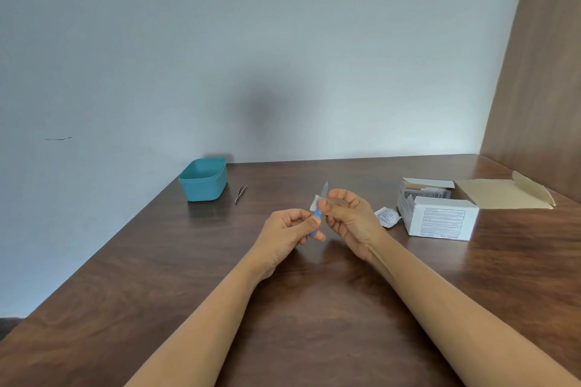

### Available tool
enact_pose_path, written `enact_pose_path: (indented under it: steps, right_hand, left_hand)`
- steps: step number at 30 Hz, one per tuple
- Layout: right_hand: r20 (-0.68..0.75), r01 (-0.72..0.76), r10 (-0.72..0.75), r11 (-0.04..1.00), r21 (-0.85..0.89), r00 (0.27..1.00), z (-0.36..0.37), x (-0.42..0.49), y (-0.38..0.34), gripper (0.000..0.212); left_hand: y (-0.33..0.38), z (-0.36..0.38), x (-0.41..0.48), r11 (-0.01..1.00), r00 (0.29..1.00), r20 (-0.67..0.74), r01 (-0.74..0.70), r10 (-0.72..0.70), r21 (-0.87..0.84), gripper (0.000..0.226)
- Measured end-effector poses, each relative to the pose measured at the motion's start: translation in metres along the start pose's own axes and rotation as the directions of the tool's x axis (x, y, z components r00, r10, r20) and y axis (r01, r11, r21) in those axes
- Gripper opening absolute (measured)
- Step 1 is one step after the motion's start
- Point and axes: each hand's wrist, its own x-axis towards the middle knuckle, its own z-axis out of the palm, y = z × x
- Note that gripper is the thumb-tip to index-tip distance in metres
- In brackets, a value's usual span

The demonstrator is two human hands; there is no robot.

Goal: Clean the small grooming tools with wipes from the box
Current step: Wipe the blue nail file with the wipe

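Observation:
My left hand (287, 231) grips the blue handle of a small grooming tool (317, 214), whose grey metal blade points up. My right hand (349, 217) pinches a small white wipe (314, 203) against the tool, just above the handle. Both hands hover above the middle of the brown table (188, 261). A white box of wipes (440, 220) stands open at the right, with its cardboard lid folded back. A torn wipe packet (388, 217) lies by the box's left side. A pair of tweezers (240, 193) lies on the table to the left.
A teal plastic tub (204, 179) sits at the table's back left corner beside the tweezers. A grey wall runs behind the table and a brown wooden panel (534, 88) closes the right side. The table's left edge slants toward me.

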Motion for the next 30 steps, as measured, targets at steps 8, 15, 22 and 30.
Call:
enact_pose_path:
  steps: [8, 15, 22, 30]
  right_hand:
    - [-0.117, 0.051, -0.018, 0.956, 0.287, 0.993, -0.004, 0.009, -0.005, 0.024]
    - [-0.238, 0.094, -0.019, 0.947, 0.308, 0.971, -0.007, 0.008, -0.009, 0.020]
    - [-0.129, 0.042, -0.043, 0.999, -0.010, 0.991, 0.001, 0.000, -0.002, 0.016]
    - [-0.057, 0.123, -0.147, 0.943, -0.308, 0.987, 0.008, -0.003, 0.000, 0.016]
  left_hand:
    - [-0.001, 0.002, -0.001, 0.995, 0.998, 0.063, -0.023, 0.017, 0.092, 0.018]
    - [-0.002, 0.004, -0.001, 0.995, 0.998, -0.025, -0.062, 0.065, 0.081, 0.011]
    - [-0.005, -0.005, 0.005, 0.988, 0.965, -0.222, -0.123, 0.141, 0.091, 0.006]
    - [-0.004, -0.004, 0.006, 0.992, 0.961, -0.246, -0.114, 0.126, 0.062, 0.007]
